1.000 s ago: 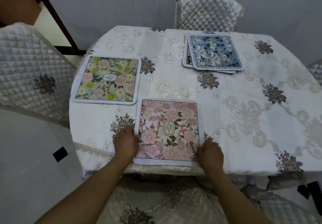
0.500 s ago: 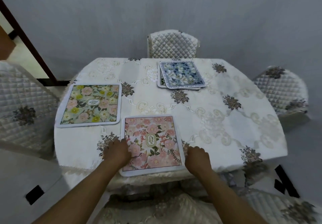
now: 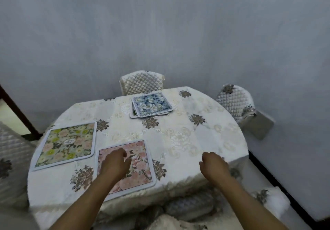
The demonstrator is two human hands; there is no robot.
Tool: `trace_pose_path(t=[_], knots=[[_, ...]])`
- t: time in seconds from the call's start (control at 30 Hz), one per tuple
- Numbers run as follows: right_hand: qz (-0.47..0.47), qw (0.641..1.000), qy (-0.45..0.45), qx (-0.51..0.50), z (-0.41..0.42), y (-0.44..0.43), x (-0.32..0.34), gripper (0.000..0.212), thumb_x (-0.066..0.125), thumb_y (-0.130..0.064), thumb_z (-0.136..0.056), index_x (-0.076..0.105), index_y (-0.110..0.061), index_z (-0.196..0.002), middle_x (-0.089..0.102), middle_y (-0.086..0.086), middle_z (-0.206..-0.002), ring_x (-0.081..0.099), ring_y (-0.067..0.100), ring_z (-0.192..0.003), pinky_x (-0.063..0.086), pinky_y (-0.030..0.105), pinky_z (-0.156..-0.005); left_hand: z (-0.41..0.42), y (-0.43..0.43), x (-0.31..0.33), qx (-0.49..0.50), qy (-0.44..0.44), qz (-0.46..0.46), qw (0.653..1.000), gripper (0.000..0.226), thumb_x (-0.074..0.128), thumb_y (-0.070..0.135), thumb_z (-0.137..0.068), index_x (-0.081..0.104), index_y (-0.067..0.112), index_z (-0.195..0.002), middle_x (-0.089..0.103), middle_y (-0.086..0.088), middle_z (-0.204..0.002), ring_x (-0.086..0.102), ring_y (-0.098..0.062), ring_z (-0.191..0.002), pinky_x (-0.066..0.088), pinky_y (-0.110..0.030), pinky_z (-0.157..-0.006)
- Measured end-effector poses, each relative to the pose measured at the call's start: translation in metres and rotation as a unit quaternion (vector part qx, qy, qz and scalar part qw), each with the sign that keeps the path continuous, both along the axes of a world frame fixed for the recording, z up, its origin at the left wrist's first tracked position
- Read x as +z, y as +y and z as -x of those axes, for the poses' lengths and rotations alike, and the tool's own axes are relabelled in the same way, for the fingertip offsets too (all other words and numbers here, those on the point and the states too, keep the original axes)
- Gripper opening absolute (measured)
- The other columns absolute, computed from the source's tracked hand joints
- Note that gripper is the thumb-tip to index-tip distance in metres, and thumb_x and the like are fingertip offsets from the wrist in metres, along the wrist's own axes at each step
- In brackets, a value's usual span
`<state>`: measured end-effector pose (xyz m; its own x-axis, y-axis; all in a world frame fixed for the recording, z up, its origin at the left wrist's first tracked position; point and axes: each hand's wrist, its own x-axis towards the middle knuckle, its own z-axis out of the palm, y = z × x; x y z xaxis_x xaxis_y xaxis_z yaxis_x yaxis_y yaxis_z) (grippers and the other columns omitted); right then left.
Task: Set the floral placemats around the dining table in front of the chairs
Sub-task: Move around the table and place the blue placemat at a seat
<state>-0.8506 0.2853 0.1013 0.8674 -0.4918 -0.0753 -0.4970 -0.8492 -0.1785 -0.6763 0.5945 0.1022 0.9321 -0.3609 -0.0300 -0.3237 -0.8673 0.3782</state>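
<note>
Head view: The pink mat [image 3: 141,167] lies flat on the surface [image 3: 223,136], near the edge, in front of the near chair [image 3: 189,209]. The left hand [image 3: 115,161] is over the middle of the pink mat. Its fingers are loosely bent & hold nothing. Can't tell if it touches. The right hand [image 3: 213,163] is to the right of the pink mat, over the bare cloth [image 3: 182,151]. Its fingers are loosely bent too & hold nothing.

The green mat [image 3: 66,144] is just left of the pink mat & a bit further back, close but apart. Far behind the pink mat, a blue mat [image 3: 153,104] sits a bit crooked on top of a second mat [image 3: 133,112], in front of the far chair [image 3: 142,82]. Back & well to the right of the pink mat stands a side chair [image 3: 234,102] w/ no mat in front of it.

I think the pink mat is done, so 2 mats are placed. Next job, prob.: take the blue mat off the pile & bring it to the side chair.

To do it well:
- Pinch just the top mat at a corner, so the one under it stays put.
- Lift it, don't drag it, bc the cloth could bunch up.
- Lay it flat, lined up w/ the surface edge, right in front of the seat.
- Then set the second mat square at the far chair.
</note>
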Motion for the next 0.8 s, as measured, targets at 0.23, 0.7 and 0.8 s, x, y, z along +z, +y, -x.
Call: trace_pose_path(t=[0.23, 0.7, 0.8], knots=[[-0.003, 1.000, -0.014, -0.027, 0.145, -0.113, 0.042, 0.026, 0.052, -0.027, -0.089, 0.035, -0.022, -0.069, 0.038, 0.002, -0.071, 0.046, 0.026, -0.069, 0.028, 0.030, -0.048, 0.112, -0.127, 0.027, -0.052, -0.069, -0.039, 0.996, 0.037, 0.058, 0.048, -0.087, 0.063, 0.019, -0.110, 0.069, -0.005, -0.104, 0.064, -0.025, -0.092, 0.052, -0.034, -0.074], [0.021, 0.999, -0.001, -0.049, 0.252, -0.310, 0.040, 0.028, 0.050, -0.036, -0.093, 0.060, -0.011, -0.103, 0.059, 0.011, -0.109, 0.056, 0.029, -0.100, 0.041, 0.034, -0.078, 0.182, -0.354, 0.023, -0.159, -0.120, -0.117, 0.973, 0.034, 0.057, 0.052, -0.086, 0.062, 0.023, -0.104, 0.065, -0.002, -0.092, 0.062, -0.026, -0.088, 0.045, -0.036, -0.074], [0.028, 0.997, 0.017, -0.067, 0.258, -0.361, 0.034, 0.025, 0.050, -0.034, -0.094, 0.058, -0.012, -0.103, 0.058, 0.011, -0.109, 0.055, 0.029, -0.101, 0.040, 0.035, -0.081, 0.162, -0.413, 0.004, -0.176, -0.112, -0.107, 0.972, 0.035, 0.059, 0.051, -0.086, 0.062, 0.022, -0.104, 0.066, -0.002, -0.091, 0.062, -0.026, -0.086, 0.045, -0.036, -0.074]])
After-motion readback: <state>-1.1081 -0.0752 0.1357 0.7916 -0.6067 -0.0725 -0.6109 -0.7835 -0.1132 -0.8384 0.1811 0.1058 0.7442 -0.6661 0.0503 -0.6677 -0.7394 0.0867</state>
